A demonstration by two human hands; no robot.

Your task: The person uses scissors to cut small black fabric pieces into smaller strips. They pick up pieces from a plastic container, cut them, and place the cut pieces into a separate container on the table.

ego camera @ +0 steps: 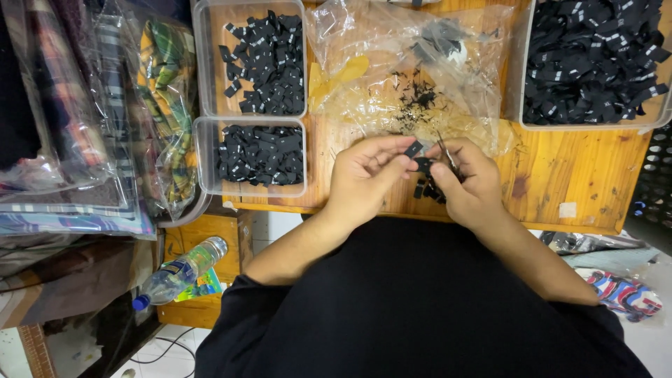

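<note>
Black label point(414, 148) pinched by left-hand fingers point(392, 150) — right-hand fingers point(442, 171) pinch small scissors point(448, 157) just beside.

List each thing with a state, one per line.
left hand: pinching a black label
right hand: closed on small scissors
three clear tubs: lidless, holding black labels
plastic bag: open, crumpled
water bottle: capped, lying down

A plastic water bottle point(180, 271) lies beside bagged plaid fabrics point(164, 91).
</note>
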